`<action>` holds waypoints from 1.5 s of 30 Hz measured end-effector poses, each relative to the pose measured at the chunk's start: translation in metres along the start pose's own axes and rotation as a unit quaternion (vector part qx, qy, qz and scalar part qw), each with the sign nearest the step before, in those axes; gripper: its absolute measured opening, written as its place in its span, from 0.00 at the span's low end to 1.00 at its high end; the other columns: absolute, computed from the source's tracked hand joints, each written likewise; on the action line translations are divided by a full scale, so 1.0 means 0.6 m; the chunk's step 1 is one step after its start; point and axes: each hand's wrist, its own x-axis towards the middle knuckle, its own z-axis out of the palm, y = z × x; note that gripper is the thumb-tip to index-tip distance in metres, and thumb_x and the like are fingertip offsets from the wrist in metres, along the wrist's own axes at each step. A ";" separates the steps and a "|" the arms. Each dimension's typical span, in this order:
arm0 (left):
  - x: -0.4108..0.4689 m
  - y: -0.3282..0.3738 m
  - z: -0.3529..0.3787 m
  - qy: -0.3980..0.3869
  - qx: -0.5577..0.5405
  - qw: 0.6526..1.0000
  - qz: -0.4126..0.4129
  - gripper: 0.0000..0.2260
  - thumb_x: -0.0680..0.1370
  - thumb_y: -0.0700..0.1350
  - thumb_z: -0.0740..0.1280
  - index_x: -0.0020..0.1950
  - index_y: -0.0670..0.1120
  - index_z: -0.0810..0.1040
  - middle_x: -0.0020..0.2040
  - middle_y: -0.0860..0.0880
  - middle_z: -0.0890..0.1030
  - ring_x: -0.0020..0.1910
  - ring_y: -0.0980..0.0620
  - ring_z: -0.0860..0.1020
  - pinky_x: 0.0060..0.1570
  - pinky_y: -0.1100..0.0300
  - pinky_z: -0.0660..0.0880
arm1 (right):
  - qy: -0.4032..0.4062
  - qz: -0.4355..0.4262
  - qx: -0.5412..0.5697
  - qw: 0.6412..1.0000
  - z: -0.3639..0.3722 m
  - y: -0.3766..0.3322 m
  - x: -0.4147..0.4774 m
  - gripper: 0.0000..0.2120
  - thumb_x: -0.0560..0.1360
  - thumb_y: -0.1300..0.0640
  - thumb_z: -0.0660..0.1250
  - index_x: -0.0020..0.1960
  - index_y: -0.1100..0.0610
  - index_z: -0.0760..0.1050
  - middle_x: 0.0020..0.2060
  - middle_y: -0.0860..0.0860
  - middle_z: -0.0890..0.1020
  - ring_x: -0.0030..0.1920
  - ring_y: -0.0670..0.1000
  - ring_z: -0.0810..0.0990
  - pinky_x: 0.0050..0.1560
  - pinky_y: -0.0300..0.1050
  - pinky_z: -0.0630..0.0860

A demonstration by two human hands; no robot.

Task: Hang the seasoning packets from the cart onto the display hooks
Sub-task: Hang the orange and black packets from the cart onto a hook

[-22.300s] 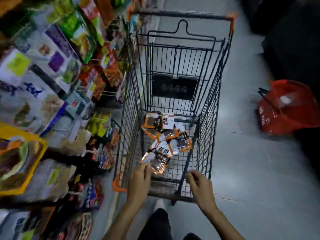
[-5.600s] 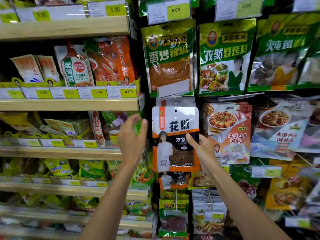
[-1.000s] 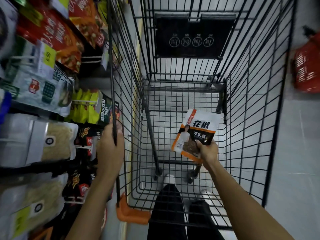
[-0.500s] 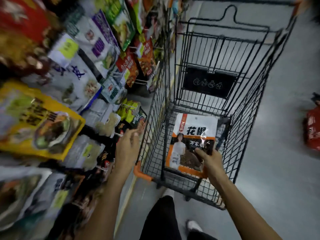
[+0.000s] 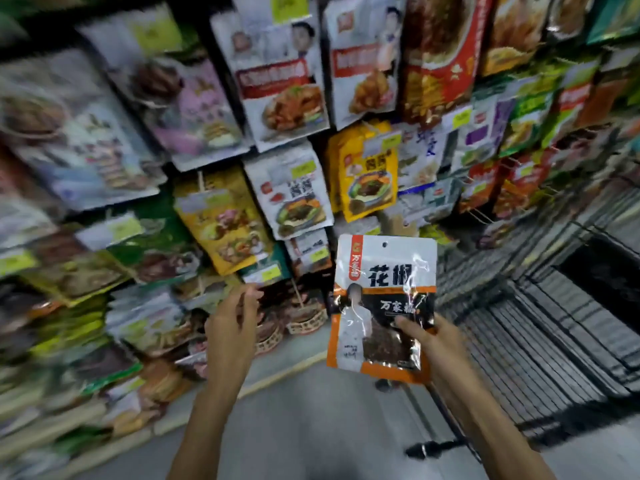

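Head view is filled on the left by the display wall (image 5: 284,98), where many packets are hung in blurred rows. At right the wire cart (image 5: 554,323) is seen, its contents too smeared to be judged. One seasoning packet (image 5: 384,282) is held upright between cart and display, gripped near its lower edge by the right hand (image 5: 433,344). The left hand (image 5: 232,327) is raised empty, fingers loosely relaxed. The hang hole (image 5: 384,244) is threaded on no hook, so the hanging of this packet is judged not yet done.
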 end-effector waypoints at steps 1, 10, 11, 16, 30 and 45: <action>-0.018 -0.019 -0.039 0.027 0.013 0.999 -0.017 0.16 0.80 0.50 0.55 0.57 0.45 0.79 0.42 0.47 0.81 0.33 0.55 0.74 0.33 0.68 0.66 | -0.024 -0.006 -0.009 1.000 0.033 0.002 -0.009 0.05 0.71 0.64 0.72 0.46 0.58 0.81 0.39 0.51 0.87 0.38 0.48 0.85 0.36 0.40 0.80; -0.096 -0.172 -0.402 0.232 0.070 0.970 -0.019 0.14 0.80 0.49 0.56 0.48 0.45 0.79 0.34 0.50 0.78 0.32 0.55 0.75 0.32 0.66 0.67 | -0.264 -0.089 -0.078 0.957 0.378 -0.005 -0.139 0.19 0.57 0.44 0.75 0.47 0.48 0.84 0.43 0.49 0.87 0.45 0.46 0.85 0.44 0.41 0.76; -0.096 -0.194 -0.446 0.244 0.077 0.967 -0.015 0.14 0.80 0.49 0.56 0.47 0.44 0.79 0.35 0.47 0.79 0.32 0.53 0.75 0.32 0.66 0.67 | -0.283 -0.097 -0.074 0.951 0.422 -0.004 -0.158 0.20 0.57 0.44 0.76 0.47 0.47 0.84 0.43 0.52 0.86 0.45 0.51 0.85 0.44 0.43 0.77; -0.055 -0.287 -0.644 0.313 0.126 0.941 0.011 0.11 0.80 0.51 0.55 0.47 0.51 0.75 0.34 0.60 0.74 0.33 0.62 0.73 0.32 0.71 0.69 | -0.333 -0.134 -0.064 0.931 0.628 0.006 -0.241 0.17 0.57 0.45 0.76 0.46 0.46 0.84 0.42 0.50 0.87 0.43 0.45 0.85 0.38 0.31 0.77; 0.225 -0.416 -0.925 0.383 0.263 0.882 0.082 0.10 0.81 0.43 0.60 0.57 0.41 0.78 0.47 0.43 0.80 0.48 0.44 0.77 0.43 0.51 0.73 | -0.374 -0.180 -0.096 0.905 1.001 -0.044 -0.227 0.13 0.70 0.54 0.74 0.54 0.47 0.77 0.52 0.39 0.81 0.56 0.47 0.79 0.49 0.39 0.73; 0.392 -0.519 -0.963 0.449 0.360 0.807 0.137 0.15 0.82 0.42 0.56 0.56 0.34 0.77 0.53 0.35 0.77 0.55 0.36 0.75 0.55 0.46 0.69 | -0.399 -0.187 -0.084 0.894 1.189 -0.082 -0.119 0.22 0.70 0.50 0.74 0.62 0.52 0.76 0.55 0.45 0.82 0.59 0.47 0.78 0.59 0.47 0.74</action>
